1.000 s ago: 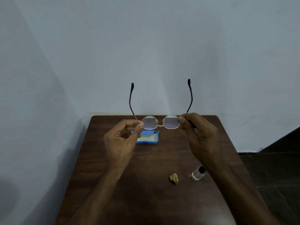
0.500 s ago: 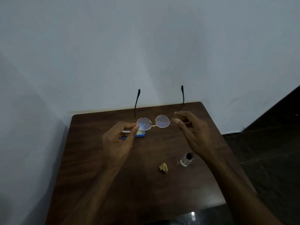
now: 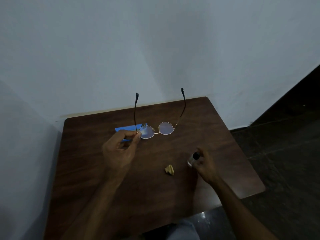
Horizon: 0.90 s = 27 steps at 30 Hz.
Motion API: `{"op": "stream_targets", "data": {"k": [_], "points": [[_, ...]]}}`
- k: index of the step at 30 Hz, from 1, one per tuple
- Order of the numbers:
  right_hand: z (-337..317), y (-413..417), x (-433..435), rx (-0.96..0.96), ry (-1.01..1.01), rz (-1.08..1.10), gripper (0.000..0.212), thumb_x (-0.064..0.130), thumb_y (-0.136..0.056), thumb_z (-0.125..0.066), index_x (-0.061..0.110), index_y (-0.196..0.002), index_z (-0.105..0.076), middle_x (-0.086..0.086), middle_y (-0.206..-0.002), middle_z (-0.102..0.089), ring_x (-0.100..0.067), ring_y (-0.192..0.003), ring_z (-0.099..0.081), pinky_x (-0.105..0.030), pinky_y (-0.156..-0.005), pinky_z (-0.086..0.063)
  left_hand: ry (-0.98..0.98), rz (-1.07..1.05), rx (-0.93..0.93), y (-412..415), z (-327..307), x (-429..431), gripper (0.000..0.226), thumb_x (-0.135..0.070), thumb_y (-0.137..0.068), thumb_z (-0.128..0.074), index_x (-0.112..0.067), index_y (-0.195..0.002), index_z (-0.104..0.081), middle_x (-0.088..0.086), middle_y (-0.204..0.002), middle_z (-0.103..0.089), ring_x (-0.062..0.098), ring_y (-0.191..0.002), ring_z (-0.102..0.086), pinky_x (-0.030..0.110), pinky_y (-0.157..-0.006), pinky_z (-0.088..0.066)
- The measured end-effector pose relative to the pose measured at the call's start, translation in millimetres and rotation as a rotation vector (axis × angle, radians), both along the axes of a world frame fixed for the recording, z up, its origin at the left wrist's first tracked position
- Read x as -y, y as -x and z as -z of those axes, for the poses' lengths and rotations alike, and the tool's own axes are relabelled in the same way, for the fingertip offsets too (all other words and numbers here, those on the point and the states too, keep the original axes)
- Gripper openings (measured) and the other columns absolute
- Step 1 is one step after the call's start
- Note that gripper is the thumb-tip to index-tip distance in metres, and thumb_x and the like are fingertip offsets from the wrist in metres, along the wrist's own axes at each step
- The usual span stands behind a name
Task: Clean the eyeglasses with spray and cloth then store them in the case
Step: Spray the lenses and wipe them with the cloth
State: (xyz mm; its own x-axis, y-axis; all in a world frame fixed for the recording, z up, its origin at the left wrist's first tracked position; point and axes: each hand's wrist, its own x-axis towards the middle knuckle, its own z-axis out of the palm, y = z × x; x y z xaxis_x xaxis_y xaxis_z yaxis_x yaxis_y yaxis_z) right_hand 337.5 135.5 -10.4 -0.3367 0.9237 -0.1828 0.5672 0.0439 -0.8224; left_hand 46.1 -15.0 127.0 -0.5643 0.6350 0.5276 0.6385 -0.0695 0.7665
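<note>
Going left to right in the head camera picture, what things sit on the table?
Case → cloth → bottle, gripped by the right hand. The glasses in the left hand overlap those, so I skip them.

— Looks like a plain room indoors, maybe at home; hard to say more.
— Going by what?
— By the small dark wooden table (image 3: 155, 196) under the left fingers (image 3: 132, 135) and the right fingers (image 3: 201, 154), pushed into a corner. By the bare pale wall (image 3: 155, 49) beyond the left fingers, and a side wall (image 3: 26, 161) far left of them.
— And off to the right?
— Dark floor (image 3: 285, 161) well right of the right fingers, meeting the foot of that pale wall.
</note>
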Motion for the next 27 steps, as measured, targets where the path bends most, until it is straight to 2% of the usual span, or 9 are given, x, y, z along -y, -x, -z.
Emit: {"op": "stream_targets", "data": {"k": [7,10,12,15,17,19,22,25,27], "points": [[14.6,13.5,8.5,-0.075,-0.016,0.043,0.036,0.009,-0.092,-0.076,0.015,-0.124,-0.06,-0.006,-0.114,-0.072,-0.027,-0.105,-0.07,-0.05,-0.091,-0.056,-0.034,-0.036,0.027,4.9,-6.1,1.8,0.013,-0.018,-0.093,-0.081,-0.005,-0.095,-0.08,0.002,-0.093,-0.079,0.012,-0.091,-0.077,0.036,-0.075,-0.065],[-6.3,27.1,16.8,-0.214,-0.005,0.038,0.031,0.017,-0.097,-0.071,0.034,-0.121,-0.059,0.002,-0.11,-0.072,-0.026,-0.108,-0.07,-0.036,-0.089,-0.055,-0.033,-0.057,0.041,12.6,-9.4,10.0,0.011,-0.019,-0.095,-0.08,-0.009,-0.099,-0.078,-0.001,-0.095,-0.078,0.01,-0.094,-0.076,0.041,-0.074,-0.065],[-37.3,44.3,22.8,-0.324,-0.018,-0.05,0.031,0.026,-0.101,-0.066,0.044,-0.124,-0.055,0.01,-0.111,-0.071,-0.016,-0.107,-0.069,-0.027,-0.087,-0.055,-0.045,-0.08,0.053,20.5,-12.2,15.4,0.012,-0.019,-0.096,-0.079,-0.008,-0.101,-0.079,-0.002,-0.097,-0.079,0.009,-0.097,-0.076,0.037,-0.076,-0.065],[-99.0,73.3,32.1,-0.438,-0.073,-0.192,0.046,0.045,-0.1,-0.062,0.043,-0.143,-0.046,0.017,-0.12,-0.067,-0.006,-0.11,-0.068,-0.017,-0.086,-0.056,-0.106,-0.106,0.07,28.2,-19.5,19.8,0.012,-0.018,-0.097,-0.079,-0.008,-0.104,-0.08,-0.005,-0.097,-0.079,0.01,-0.094,-0.076,0.024,-0.08,-0.062],[-136.7,93.1,36.9,-0.487,-0.099,-0.274,0.052,0.044,-0.099,-0.06,0.037,-0.148,-0.044,0.007,-0.108,-0.069,-0.017,-0.093,-0.073,-0.027,-0.075,-0.061,-0.139,-0.129,0.063,31.9,-25.5,22.6,0.013,-0.021,-0.097,-0.078,-0.011,-0.105,-0.079,-0.012,-0.097,-0.078,0.006,-0.091,-0.076,0.017,-0.081,-0.059],[-168.5,110.1,43.0,-0.601,-0.044,-0.365,0.048,0.031,-0.098,-0.058,0.026,-0.145,-0.048,-0.005,-0.091,-0.066,-0.027,-0.072,-0.069,-0.043,-0.059,-0.058,-0.167,-0.151,0.061,35.2,-31.8,27.7,0.013,-0.025,-0.099,-0.077,-0.016,-0.107,-0.079,-0.018,-0.099,-0.076,0.005,-0.092,-0.075,0.013,-0.082,-0.057],[-201.0,129.6,51.8,-0.737,0.149,-0.516,0.039,0.023,-0.097,-0.054,0.016,-0.135,-0.053,-0.018,-0.081,-0.059,-0.031,-0.053,-0.058,-0.034,-0.048,-0.049,-0.21,-0.194,0.067,41.3,-42.0,41.7,0.01,-0.03,-0.099,-0.077,-0.025,-0.108,-0.078,-0.02,-0.097,-0.076,0.005,-0.089,-0.076,0.013,-0.081,-0.056],[-218.3,142.2,60.0,-0.792,0.327,-0.626,0.051,0.026,-0.092,-0.056,0.014,-0.141,-0.05,-0.024,-0.083,-0.058,-0.029,-0.049,-0.053,-0.032,-0.047,-0.046,-0.241,-0.251,0.072,46.4,-46.8,55.4,0.008,-0.025,-0.098,-0.08,-0.027,-0.106,-0.079,-0.016,-0.092,-0.078,0.01,-0.083,-0.077,0.02,-0.077,-0.058],[-224.5,148.8,66.2,-0.776,0.339,-0.657,0.057,0.018,-0.09,-0.055,0.021,-0.147,-0.047,-0.025,-0.084,-0.06,-0.03,-0.048,-0.054,-0.032,-0.046,-0.046,-0.247,-0.284,0.069,50.5,-47.9,65.3,0.008,-0.026,-0.098,-0.081,-0.025,-0.105,-0.08,-0.015,-0.092,-0.078,0.013,-0.083,-0.077,0.021,-0.077,-0.059]]}}
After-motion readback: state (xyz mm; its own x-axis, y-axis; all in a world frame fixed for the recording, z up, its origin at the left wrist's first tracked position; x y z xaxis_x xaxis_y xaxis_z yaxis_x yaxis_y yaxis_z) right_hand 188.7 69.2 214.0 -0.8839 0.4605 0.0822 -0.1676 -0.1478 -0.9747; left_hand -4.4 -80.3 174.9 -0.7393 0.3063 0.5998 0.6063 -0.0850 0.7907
